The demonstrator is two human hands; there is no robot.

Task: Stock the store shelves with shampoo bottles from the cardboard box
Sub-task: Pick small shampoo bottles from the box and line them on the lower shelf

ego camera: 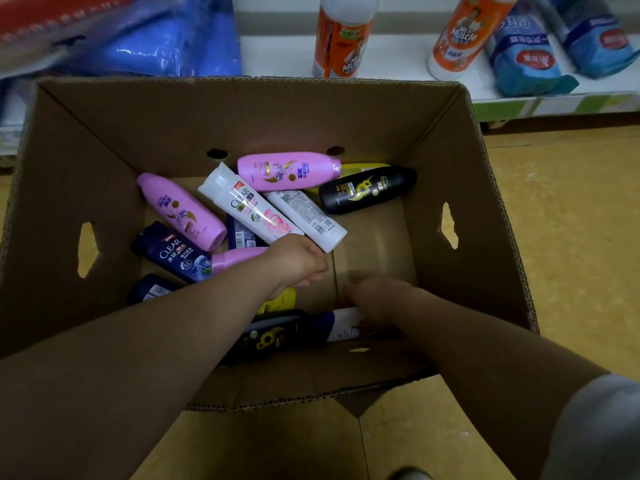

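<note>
Right now you are reaching with both arms down into the open cardboard box [450, 161], which is standing on the yellowish floor in front of a low shelf [398, 64]. Your left hand [298, 261] is lying with curled fingers over the pink-capped bottle [239, 258], and it seems to be gripping the body of it, near the middle of the box bottom. Your right hand [375, 299] is resting on a white and blue bottle [341, 325] close to the near wall; its fingers are hiding in shadow, so I cannot tell if they are holding it. Just beside it a black sunflower bottle [273, 336] is lying. Further in, a white CLEAR bottle [242, 206], a dark blue CLEAR bottle [173, 252], a black Rejoice bottle [367, 190] and two pink Rejoice bottles [289, 173] [180, 211] are lying loosely across each other. On the shelf, orange Mr Muscle cans [341, 36] are standing beside blue packs [526, 60].
</note>
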